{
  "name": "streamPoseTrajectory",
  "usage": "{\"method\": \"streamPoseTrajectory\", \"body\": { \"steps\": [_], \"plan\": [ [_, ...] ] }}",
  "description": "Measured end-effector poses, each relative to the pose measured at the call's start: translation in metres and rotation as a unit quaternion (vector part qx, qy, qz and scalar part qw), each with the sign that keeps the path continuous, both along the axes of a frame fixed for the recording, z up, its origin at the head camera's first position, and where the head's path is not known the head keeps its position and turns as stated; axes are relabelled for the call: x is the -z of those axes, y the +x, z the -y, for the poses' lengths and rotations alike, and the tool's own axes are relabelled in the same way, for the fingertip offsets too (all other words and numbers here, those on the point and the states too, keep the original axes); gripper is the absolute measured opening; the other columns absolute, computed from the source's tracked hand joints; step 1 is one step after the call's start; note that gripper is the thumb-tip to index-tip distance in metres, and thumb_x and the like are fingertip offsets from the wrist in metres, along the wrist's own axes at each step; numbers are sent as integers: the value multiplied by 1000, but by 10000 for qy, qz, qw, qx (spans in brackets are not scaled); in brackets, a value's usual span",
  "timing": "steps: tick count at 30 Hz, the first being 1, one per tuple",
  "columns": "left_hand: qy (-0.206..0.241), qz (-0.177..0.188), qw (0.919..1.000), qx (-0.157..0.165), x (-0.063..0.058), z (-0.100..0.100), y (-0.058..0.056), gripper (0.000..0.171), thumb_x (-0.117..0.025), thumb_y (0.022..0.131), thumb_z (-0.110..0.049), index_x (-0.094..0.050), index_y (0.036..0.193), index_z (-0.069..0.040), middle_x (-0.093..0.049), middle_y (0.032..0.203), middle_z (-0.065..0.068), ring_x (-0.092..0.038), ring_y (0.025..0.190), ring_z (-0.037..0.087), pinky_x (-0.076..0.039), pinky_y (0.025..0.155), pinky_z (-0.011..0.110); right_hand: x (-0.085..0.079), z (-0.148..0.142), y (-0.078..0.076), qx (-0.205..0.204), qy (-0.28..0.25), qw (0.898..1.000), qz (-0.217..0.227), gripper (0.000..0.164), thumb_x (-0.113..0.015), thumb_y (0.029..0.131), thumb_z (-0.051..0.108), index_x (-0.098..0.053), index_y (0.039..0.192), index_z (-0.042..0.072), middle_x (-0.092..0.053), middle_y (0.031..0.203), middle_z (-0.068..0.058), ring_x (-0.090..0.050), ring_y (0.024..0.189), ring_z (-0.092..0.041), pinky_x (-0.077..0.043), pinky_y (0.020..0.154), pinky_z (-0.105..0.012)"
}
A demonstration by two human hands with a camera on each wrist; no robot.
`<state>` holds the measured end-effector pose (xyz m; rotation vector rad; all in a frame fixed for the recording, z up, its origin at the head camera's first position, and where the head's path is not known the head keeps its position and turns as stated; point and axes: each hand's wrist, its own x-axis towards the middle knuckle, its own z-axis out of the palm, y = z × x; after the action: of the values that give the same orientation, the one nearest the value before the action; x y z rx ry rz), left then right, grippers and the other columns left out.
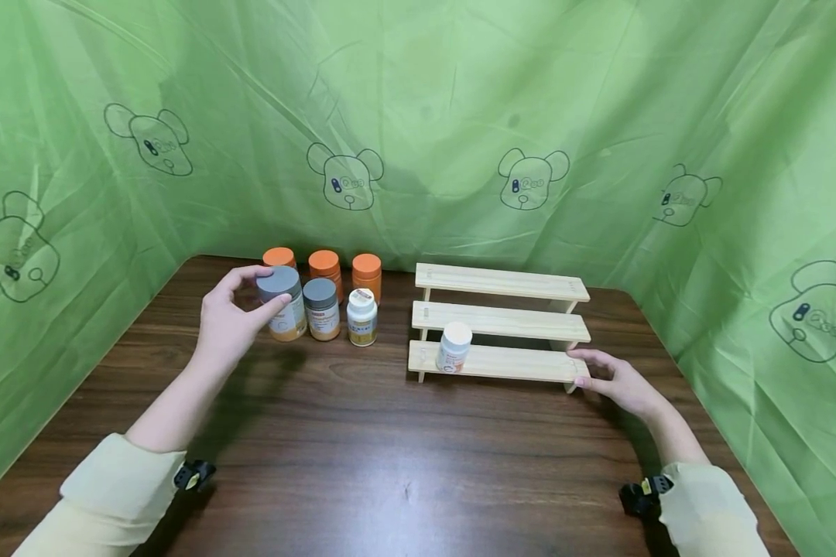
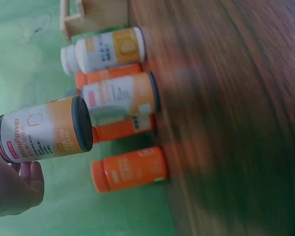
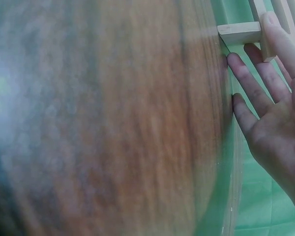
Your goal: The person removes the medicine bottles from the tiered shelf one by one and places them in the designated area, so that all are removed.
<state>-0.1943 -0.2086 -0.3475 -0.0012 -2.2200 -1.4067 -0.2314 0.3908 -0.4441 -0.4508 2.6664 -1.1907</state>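
Observation:
My left hand [image 1: 226, 316] grips a grey-lidded supplement bottle [image 1: 289, 319] by its lid, thumb in front and fingers behind. In the left wrist view this bottle [image 2: 46, 130] is upright relative to the others, its dark base raised off the table. My right hand [image 1: 621, 384] holds the right end of a three-tier wooden display rack [image 1: 522, 363], at the lowest board. In the right wrist view the thumb lies against the board end [image 3: 267, 46], while the lower fingers are spread and straighter. A small white bottle [image 1: 454, 350] stands near the left end of that lowest board.
Beside the held bottle stand a second grey-lidded bottle [image 1: 322, 313] and a white-capped bottle [image 1: 362, 319] with a yellow label. Several orange bottles [image 1: 367, 272] form a row behind them. Green curtains [image 1: 432, 116] enclose the dark wooden table [image 1: 390, 449] at back and sides.

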Motion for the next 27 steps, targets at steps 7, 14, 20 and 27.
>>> {"method": "streamPoseTrajectory", "body": {
  "steps": [7, 14, 20, 27],
  "plan": [
    [-85, 60, 9997, -218, 14, 16, -9, 43, -79, 77, -17, -63, 116, -9, -61, 105, 4, -56, 92, 4, -49, 75, 12, 1, -1, -1, -19, -22, 10000, -26, 49, -65, 90, 24, -50, 136, 15, -58, 126, -11, -54, 105, -2, -41, 86, -18],
    [-217, 156, 9986, -447, 35, 32, -24, 44, -79, 76, -25, -63, 115, -12, -62, 106, 4, -55, 94, 4, -48, 75, 10, 2, -2, -3, -50, -60, 10000, -6, 49, -65, 90, 23, -50, 136, 15, -56, 129, -11, -53, 106, -1, -42, 86, -18],
    [-414, 260, 9973, -556, 46, 36, -35, 44, -79, 76, -28, -63, 114, -11, -62, 106, 7, -53, 93, 4, -46, 72, 7, 1, -2, -3, -42, 6, 10000, -36, 49, -65, 90, 24, -50, 136, 16, -58, 126, -10, -54, 105, -2, -41, 86, -18],
    [-812, 515, 9942, -479, 55, 43, -47, 45, -78, 77, -30, -63, 114, -11, -64, 108, 10, -57, 90, 15, -42, 68, 7, 1, -1, -1, -45, 4, 10000, -53, 50, -65, 90, 23, -49, 136, 15, -56, 129, -11, -52, 106, 0, -41, 87, -18]
  ]
}}
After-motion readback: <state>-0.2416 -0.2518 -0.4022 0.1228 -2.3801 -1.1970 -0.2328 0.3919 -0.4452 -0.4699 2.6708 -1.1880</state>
